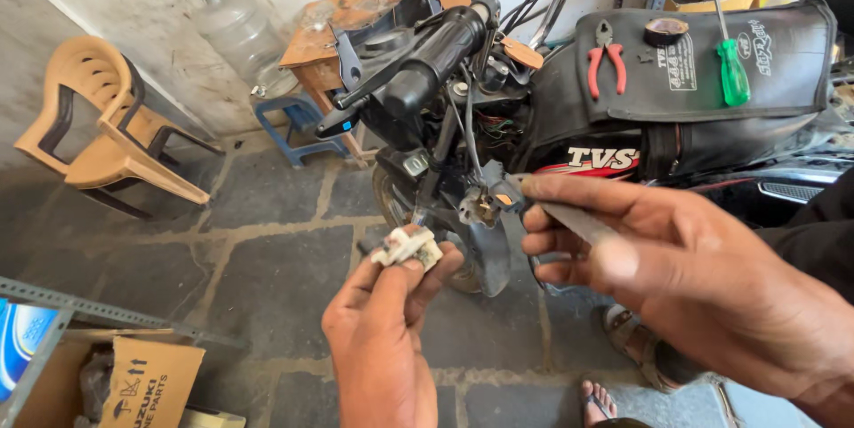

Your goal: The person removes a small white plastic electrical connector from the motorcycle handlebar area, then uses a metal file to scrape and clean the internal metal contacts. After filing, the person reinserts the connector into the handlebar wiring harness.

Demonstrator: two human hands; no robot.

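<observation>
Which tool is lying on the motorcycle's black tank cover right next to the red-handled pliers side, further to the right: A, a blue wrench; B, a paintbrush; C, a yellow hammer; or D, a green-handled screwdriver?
D: a green-handled screwdriver lies on the black tank cover, to the right of the red-handled pliers; no hammer, wrench or paintbrush lies there.

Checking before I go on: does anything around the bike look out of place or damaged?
Yes. Bare wiring shows below the handlebar, and a dangling connector hangs loose. Pliers and a green screwdriver rest unsecured on the tank cover.
</observation>
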